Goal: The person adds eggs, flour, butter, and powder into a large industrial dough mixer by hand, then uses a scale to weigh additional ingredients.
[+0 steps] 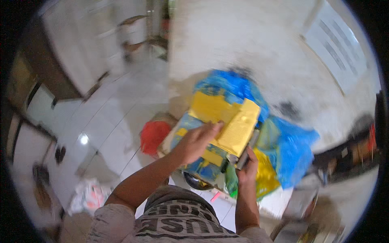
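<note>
A yellow packet [240,128] lies tilted in front of me, its far end toward the wall. Along its right side runs a grey, bar-like thing [244,157], whose kind I cannot make out. My right hand [248,167] is closed round the near end of this grey thing, close under the packet. From the left, my left hand [199,142] reaches with outstretched fingers to the packet's left edge; motion blurs the fingertips. Beneath both hands is a blue surface [202,170] patched with yellow. A larger yellow sheet [208,107] lies beyond my left hand.
Crumpled blue plastic bags [291,150] lie at the right, with another blue bag [239,85] against the wall. A yellow bag [265,174] sits by my right wrist. Something red [155,137] stands to the left. A whitish bundle [91,197] rests on the tiled floor.
</note>
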Demonstrator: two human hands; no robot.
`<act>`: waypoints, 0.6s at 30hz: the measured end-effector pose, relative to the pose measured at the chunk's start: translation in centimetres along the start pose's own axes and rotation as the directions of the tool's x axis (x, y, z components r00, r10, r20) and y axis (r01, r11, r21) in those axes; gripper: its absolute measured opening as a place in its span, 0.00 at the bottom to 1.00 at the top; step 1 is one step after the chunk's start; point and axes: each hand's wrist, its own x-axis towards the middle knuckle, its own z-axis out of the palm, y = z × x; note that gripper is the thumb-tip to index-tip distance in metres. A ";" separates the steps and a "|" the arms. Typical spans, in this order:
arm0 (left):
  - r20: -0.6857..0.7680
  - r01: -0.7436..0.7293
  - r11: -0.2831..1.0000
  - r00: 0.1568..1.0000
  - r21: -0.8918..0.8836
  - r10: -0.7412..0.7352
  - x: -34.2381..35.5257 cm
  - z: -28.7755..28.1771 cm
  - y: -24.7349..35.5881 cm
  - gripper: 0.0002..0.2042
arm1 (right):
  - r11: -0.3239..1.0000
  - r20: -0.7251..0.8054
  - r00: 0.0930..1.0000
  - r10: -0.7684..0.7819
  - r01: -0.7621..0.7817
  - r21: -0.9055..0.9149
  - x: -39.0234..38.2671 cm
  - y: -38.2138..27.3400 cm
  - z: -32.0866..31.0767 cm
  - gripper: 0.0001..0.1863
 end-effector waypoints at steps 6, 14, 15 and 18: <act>-0.297 -0.220 0.864 0.877 0.452 0.378 -11.2 1.2 2.1 0.22 | 0.956 0.492 0.845 0.208 -0.070 -0.285 -1.6 1.5 4.6 0.23; -0.704 0.149 0.754 0.507 0.639 0.497 -32.4 5.4 7.3 0.22 | 0.813 0.675 0.490 0.552 -0.136 -0.566 -11.7 13.9 11.5 0.23; -0.729 0.187 0.749 0.462 0.636 0.504 -35.2 6.3 7.8 0.21 | 0.734 0.637 0.365 0.679 -0.335 -0.590 -14.4 15.2 12.9 0.23; -0.796 0.276 0.752 0.314 0.598 0.518 -43.0 9.3 9.5 0.21 | 0.461 0.621 -0.142 0.771 -0.549 -0.697 -20.4 19.7 14.6 0.22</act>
